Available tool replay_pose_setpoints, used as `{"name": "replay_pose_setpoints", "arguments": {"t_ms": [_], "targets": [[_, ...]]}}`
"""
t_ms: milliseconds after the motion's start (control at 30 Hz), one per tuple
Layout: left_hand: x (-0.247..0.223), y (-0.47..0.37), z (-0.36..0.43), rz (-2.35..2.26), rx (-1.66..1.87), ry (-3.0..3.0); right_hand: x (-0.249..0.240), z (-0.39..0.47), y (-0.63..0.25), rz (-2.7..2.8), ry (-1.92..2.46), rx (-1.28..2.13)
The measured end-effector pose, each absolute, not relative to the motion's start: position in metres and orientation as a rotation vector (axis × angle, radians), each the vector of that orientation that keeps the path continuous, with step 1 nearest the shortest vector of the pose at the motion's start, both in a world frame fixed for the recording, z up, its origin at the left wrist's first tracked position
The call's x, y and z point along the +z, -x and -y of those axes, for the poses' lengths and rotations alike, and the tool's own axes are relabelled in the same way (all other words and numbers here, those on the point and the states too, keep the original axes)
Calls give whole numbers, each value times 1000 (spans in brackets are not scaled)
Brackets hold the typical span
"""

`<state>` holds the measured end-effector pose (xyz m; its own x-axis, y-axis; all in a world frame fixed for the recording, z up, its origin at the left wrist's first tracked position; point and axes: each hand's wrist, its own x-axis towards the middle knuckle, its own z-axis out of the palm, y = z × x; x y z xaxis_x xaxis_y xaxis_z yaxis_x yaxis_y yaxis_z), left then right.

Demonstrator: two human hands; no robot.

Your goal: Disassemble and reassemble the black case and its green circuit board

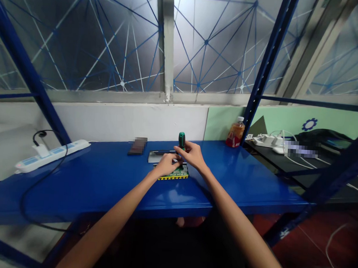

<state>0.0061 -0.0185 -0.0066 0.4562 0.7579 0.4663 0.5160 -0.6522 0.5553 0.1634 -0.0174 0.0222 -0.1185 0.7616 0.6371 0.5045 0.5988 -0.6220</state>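
Note:
My right hand (192, 154) is closed around a screwdriver with a green and black handle (182, 140), which stands upright above the table. Beside its lower end is my left hand (168, 165), with curled fingers pinched together; whatever they hold is too small and hidden to make out. Under both hands lies a flat green case (181, 173) with a yellow-and-black front edge and rows of small pieces, partly covered by my left hand. Just behind it rests a flat grey tray or lid (153, 156) with a dark, thin strip along it.
A blue table (103, 186) bears everything. A dark, flat, blurred-out object (137, 146) lies behind left. The white power strip (53, 155) with a black cable (23, 201) is at far left. A bottle of red drink (235, 133) stands by the right blue post.

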Motion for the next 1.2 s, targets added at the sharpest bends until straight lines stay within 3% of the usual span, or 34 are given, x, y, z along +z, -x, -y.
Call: {"name": "replay_pose_setpoints", "arguments": {"t_ms": [1200], "targets": [[2, -8, 18, -1152, 1015, -2270, 22, 17, -163, 1786, 1045, 277]]}}
